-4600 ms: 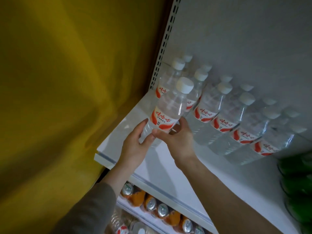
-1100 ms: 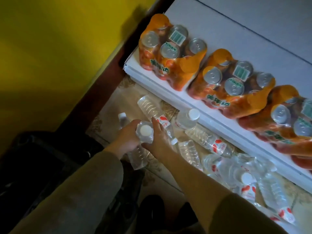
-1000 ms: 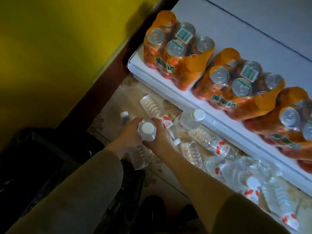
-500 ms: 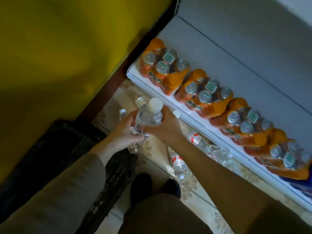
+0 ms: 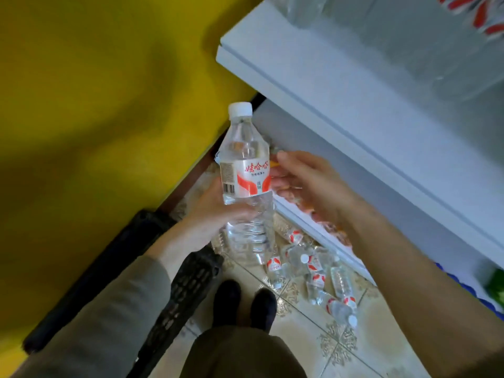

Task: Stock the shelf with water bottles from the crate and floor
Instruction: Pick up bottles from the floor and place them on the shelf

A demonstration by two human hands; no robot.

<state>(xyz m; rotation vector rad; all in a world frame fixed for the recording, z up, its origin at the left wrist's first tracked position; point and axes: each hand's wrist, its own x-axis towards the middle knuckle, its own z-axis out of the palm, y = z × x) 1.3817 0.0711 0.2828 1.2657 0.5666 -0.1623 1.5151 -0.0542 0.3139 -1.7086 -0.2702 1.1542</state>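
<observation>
A clear water bottle (image 5: 245,170) with a white cap and a red-and-white label stands upright in mid-air, in front of the white shelf (image 5: 341,85). My left hand (image 5: 215,211) grips it around the lower body. My right hand (image 5: 308,184) hovers just right of the label with its fingers spread, at most brushing it. Several more water bottles (image 5: 313,268) lie scattered on the tiled floor below. A black plastic crate (image 5: 174,290) stands at my left leg. Bottoms of stocked bottles (image 5: 308,6) show at the top edge of the shelf.
A yellow wall (image 5: 95,91) fills the left side, close to the shelf's end. My two black shoes (image 5: 245,301) stand on the patterned floor tiles between the crate and the loose bottles. Orange drink packs (image 5: 327,227) peek out on the lower shelf behind my right arm.
I have lifted one bottle from the floor up toward the upper shelf. My right hand has come off the bottle and opened. The view has tilted upward.
</observation>
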